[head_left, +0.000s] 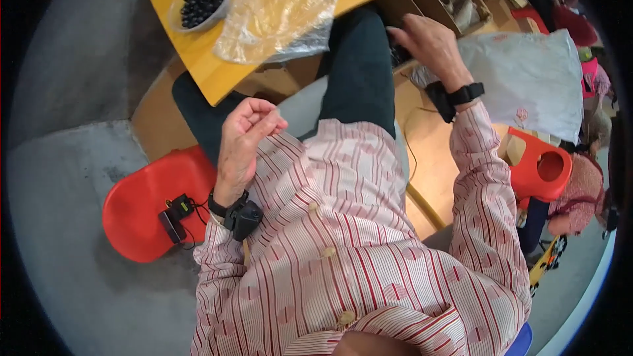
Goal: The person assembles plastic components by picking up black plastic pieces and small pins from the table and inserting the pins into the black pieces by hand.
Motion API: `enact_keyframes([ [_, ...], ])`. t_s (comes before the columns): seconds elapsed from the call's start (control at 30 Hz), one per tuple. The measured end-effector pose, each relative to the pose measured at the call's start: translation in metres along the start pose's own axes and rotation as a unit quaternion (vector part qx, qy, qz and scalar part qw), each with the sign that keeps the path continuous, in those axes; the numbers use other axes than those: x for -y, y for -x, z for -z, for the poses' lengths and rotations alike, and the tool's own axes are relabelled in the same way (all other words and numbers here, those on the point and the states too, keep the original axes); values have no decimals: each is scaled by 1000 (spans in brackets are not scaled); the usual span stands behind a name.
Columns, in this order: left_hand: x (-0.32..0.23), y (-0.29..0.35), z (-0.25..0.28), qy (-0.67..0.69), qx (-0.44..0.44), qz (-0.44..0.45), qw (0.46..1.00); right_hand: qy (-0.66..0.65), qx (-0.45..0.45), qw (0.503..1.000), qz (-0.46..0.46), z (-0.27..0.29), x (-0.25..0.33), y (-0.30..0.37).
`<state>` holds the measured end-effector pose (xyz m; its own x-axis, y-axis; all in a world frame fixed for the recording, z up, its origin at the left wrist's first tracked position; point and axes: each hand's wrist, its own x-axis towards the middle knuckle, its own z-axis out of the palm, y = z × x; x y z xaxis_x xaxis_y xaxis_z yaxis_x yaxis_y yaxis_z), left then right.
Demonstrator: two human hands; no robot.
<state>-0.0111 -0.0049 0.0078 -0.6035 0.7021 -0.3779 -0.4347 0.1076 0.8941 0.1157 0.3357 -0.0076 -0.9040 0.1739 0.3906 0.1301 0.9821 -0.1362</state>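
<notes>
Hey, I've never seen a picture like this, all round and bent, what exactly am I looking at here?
This is one picture from a wide fisheye camera worn on a person's head, looking down, so straight edges bend near the rim. You see the person's striped shirt and dark trousers. The left hand is raised, fingers loosely curled, and seems to hold nothing. The right hand reaches into a wooden compartment beside the knees; what it touches is hidden. Each wrist wears a black band. On the yellow table stand a bowl of dark round beads and a clear plastic bag. A red chair sits to the left.
</notes>
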Motion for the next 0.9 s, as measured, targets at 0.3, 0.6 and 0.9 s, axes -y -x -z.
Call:
enact_keyframes([
  [0.3, -14, -40, 26, -40, -24, -32, 998, 35, 104, 991, -78, -39, -30, 13],
  [0.6, -62, -103, 70, -248, -149, -213, 933, -42, 109, 993, -16, -86, 18, -20],
  [0.9, -110, -156, 97, -428, -230, -221, 846, -84, 180, 980, -25, -119, 33, -19],
])
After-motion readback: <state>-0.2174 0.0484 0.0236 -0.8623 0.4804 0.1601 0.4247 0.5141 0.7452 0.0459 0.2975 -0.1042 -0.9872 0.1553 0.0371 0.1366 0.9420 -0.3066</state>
